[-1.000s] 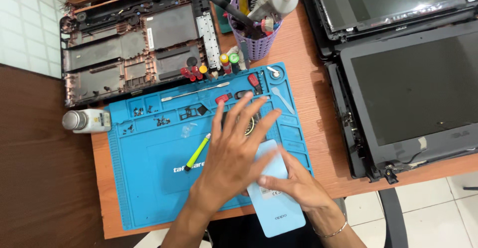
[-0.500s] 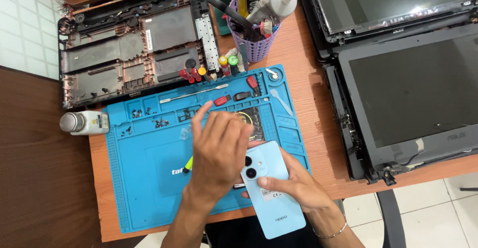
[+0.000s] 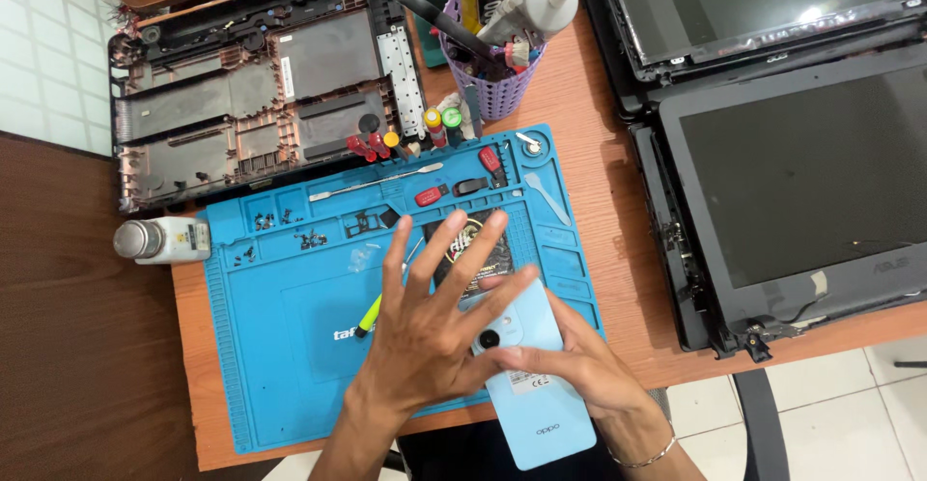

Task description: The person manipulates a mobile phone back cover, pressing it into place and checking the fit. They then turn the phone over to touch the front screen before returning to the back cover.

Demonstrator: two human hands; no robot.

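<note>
From my feed I see a reddish-brown wooden table [image 3: 599, 153] filling the middle of the view. To its left stands a darker brown wooden surface [image 3: 77, 346], its grain running lengthwise. Beyond that, in the upper left corner, lies white tiling [image 3: 48, 46] with grey grout. Below the table's near edge on the right, pale floor tiles [image 3: 830, 413] show, crossed by a dark strip. Light is even and bright, with a glare spot at upper right.
</note>
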